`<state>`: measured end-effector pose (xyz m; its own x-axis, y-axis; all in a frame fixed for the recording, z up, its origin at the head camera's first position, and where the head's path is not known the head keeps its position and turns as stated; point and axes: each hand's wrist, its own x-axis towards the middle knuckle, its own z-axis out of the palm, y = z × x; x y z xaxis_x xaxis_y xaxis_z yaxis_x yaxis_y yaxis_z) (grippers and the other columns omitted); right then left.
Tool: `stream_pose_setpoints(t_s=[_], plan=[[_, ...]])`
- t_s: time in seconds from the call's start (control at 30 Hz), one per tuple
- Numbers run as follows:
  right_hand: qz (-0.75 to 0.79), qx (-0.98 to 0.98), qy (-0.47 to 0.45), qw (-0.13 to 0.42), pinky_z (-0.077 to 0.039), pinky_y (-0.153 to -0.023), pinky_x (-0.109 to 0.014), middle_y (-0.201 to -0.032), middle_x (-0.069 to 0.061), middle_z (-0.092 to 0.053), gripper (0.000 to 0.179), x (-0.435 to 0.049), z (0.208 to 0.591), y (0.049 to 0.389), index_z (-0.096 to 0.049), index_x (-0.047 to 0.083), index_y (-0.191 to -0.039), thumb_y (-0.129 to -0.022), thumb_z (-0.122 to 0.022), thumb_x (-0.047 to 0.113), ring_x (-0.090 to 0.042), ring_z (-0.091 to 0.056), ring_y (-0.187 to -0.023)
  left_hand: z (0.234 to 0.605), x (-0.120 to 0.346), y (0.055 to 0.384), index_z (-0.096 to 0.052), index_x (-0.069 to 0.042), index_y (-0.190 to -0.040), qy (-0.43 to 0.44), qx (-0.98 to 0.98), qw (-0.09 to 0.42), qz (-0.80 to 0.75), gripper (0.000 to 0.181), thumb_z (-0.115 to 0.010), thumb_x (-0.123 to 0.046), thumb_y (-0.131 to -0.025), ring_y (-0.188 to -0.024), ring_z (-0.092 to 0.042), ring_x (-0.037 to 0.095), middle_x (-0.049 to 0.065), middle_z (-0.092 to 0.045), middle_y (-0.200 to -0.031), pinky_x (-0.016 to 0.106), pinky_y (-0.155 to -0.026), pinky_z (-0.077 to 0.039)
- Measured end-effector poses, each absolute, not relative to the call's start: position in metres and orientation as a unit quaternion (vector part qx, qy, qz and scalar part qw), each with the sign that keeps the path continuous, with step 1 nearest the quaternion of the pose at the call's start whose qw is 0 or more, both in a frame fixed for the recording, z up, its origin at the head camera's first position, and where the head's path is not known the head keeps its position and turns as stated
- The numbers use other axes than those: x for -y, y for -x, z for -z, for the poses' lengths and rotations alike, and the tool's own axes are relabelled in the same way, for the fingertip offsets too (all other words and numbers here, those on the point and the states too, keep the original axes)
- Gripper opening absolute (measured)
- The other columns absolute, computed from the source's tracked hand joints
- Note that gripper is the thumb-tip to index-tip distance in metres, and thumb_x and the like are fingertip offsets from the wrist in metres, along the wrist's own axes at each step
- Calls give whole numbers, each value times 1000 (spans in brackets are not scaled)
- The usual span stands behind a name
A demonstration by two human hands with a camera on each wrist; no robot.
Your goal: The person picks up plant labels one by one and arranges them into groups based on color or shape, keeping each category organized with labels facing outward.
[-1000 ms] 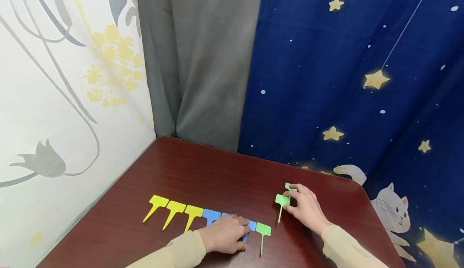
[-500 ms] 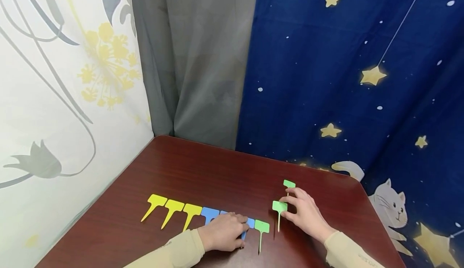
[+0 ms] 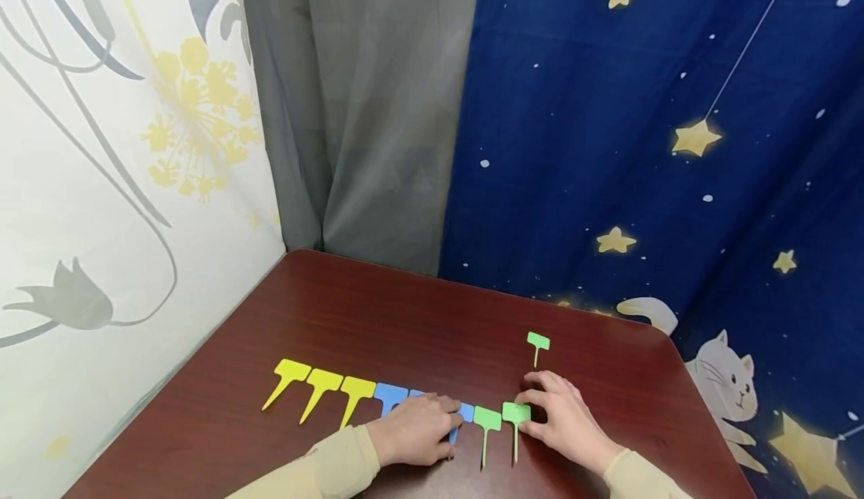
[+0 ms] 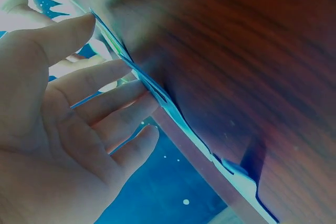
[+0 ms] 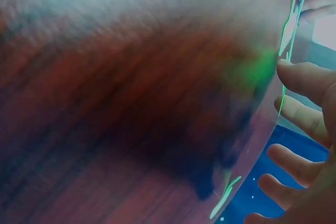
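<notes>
T-shaped plastic plant labels form a row on the table: yellow labels [image 3: 358,389] at left, blue labels [image 3: 391,394] in the middle, then a green label [image 3: 487,419]. My left hand [image 3: 415,431] lies over the blue ones, partly hiding them; in the left wrist view its fairly straight fingertips [image 4: 149,98] touch their edge. My right hand [image 3: 567,418] pinches a second green label [image 3: 516,413] by its head between thumb and index finger. That label stands at the row's right end, stem toward me, beside the first green one.
Another green label [image 3: 538,341] lies farther back, beyond my right fingers. The dark red wooden table [image 3: 405,311] ends at a grey curtain [image 3: 391,109] and a blue star-patterned curtain [image 3: 574,146]. A white floral cloth [image 3: 101,184] hangs along the left side.
My right hand has brought the green label toward me and slightly left, down to the row's end, uncovering the farther green label. My left hand has stayed over the blue labels.
</notes>
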<state>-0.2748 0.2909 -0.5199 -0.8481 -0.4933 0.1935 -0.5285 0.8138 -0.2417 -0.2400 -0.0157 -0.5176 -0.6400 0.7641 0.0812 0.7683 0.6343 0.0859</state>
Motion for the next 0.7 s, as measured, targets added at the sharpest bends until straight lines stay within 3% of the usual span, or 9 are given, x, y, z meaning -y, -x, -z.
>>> stream_pose_setpoints(t_s=[0.7], plan=[[-149,949,-272,54,-35,-98,-67,-129,-2,-60,26,-290,525,262,-73,43,-95,-77,-88,33,-26,-51,-125,516,15,238,-72,-19,-123,423,904,24,55,37,-69,-42,-95,-125,-58,17,5,-61,-137,32,-98,-50]])
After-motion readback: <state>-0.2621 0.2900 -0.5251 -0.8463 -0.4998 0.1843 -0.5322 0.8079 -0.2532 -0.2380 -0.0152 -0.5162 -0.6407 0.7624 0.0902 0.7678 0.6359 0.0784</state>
